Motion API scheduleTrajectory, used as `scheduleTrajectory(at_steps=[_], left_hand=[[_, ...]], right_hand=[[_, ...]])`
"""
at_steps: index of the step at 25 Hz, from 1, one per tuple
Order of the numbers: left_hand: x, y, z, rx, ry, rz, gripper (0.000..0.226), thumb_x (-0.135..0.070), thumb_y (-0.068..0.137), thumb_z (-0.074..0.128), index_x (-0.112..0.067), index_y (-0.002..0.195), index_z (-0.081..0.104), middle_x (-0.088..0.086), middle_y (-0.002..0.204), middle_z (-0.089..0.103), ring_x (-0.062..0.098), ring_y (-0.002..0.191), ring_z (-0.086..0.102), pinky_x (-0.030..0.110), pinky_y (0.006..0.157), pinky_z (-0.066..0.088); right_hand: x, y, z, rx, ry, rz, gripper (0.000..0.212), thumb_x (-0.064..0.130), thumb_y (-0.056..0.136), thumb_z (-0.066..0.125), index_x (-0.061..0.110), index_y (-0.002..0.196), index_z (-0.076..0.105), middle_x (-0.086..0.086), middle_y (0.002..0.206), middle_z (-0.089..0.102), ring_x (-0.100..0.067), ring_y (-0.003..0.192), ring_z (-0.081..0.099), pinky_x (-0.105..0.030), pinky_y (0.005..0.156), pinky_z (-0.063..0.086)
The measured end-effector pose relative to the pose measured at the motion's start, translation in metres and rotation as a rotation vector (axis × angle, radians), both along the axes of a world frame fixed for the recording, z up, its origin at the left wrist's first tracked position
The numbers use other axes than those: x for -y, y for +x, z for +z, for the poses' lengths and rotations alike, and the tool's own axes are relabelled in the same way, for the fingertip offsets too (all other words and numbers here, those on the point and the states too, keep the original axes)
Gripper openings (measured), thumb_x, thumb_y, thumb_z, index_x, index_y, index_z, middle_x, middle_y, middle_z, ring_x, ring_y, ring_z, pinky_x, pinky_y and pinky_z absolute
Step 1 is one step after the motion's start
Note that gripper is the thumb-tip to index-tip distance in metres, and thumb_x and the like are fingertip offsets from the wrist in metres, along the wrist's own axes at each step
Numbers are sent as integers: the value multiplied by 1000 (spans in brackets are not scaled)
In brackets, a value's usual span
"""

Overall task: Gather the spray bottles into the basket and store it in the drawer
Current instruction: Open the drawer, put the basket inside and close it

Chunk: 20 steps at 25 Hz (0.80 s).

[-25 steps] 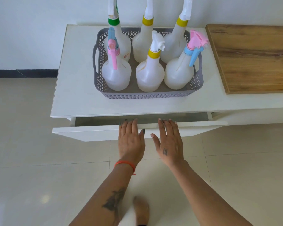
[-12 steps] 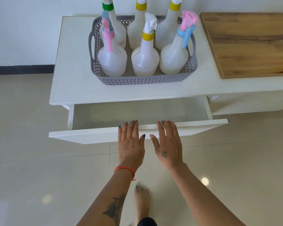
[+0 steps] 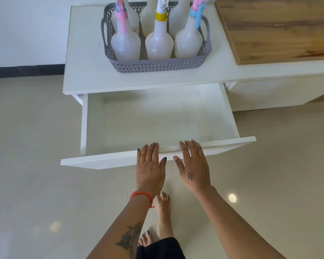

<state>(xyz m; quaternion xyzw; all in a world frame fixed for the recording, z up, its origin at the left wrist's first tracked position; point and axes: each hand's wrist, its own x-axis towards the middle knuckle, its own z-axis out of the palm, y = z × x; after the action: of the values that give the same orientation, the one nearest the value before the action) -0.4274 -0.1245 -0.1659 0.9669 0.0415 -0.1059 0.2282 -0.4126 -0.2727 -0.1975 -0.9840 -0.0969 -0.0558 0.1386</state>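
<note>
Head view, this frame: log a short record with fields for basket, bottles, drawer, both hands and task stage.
basket: grey basket on the white cabinet top, handles at both ends
bottles: spray bottles upright inside the basket; back row partly cut off
drawer: drawer pulled out, nothing visible inside
left hand: left hand flat, fingers over the drawer front's top edge
right hand: right hand flat, likewise
task stage: bottles gathered; basket not yet in drawer

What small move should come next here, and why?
Probably lift both hands, left hand and right hand, off the drawer front and reach for the basket: the drawer stands open and bare, and the spray bottles already sit in it.
</note>
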Motion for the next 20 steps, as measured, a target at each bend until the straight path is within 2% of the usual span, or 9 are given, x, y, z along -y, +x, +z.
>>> scheduleTrajectory(at_steps=[2, 6, 11, 13, 16, 20], left_hand=[[4, -19, 1, -40, -4, 6, 61, -40, 95, 10, -14, 150, 13, -1, 159, 15, 18, 148, 4, 25, 112, -18], [11, -56, 4, -68, 13, -20, 81, -50, 81, -10, -15, 150, 10, -1, 160, 12, 17, 148, 1, 25, 112, -19], [18, -93, 2, -80, -6, -16, 80, -48, 81, -9, -14, 150, 11, -1, 159, 12, 18, 148, 2, 25, 112, -21], [18, -105, 5, -107, -25, -14, 75, -46, 85, 2, -10, 147, 25, 2, 156, 26, 21, 146, 17, 20, 112, -22], [18, -119, 9, -168, -45, -47, 53, -33, 89, 33, -6, 129, 54, 6, 133, 59, 27, 125, 54, 25, 115, -3], [16, -122, 7, -112, -83, -13, 47, -30, 87, 39, -6, 123, 59, 5, 124, 65, 26, 118, 60, 27, 113, 3]], right_hand=[[4, -19, 2, -13, 6, 2, 49, 38, 95, 42, 5, 128, 55, -15, 126, 60, -33, 126, 50, -43, 109, 38], [10, -55, 6, -23, -8, -11, 47, 38, 95, 40, 7, 126, 57, -13, 123, 63, -31, 123, 53, -41, 108, 39], [14, -93, 13, -86, -41, -48, 49, 40, 95, 36, 8, 124, 59, -12, 123, 64, -30, 123, 55, -45, 103, 45], [14, -105, 14, -107, -43, -63, 48, 40, 95, 36, 8, 124, 59, -12, 123, 64, -30, 123, 54, -45, 103, 45], [13, -121, 14, -125, -62, -78, 48, 40, 95, 37, 8, 123, 59, -11, 122, 64, -30, 123, 54, -45, 102, 46], [12, -123, 15, -133, -69, -91, 46, 39, 95, 39, 8, 122, 59, -12, 121, 64, -31, 123, 54, -44, 105, 42]])
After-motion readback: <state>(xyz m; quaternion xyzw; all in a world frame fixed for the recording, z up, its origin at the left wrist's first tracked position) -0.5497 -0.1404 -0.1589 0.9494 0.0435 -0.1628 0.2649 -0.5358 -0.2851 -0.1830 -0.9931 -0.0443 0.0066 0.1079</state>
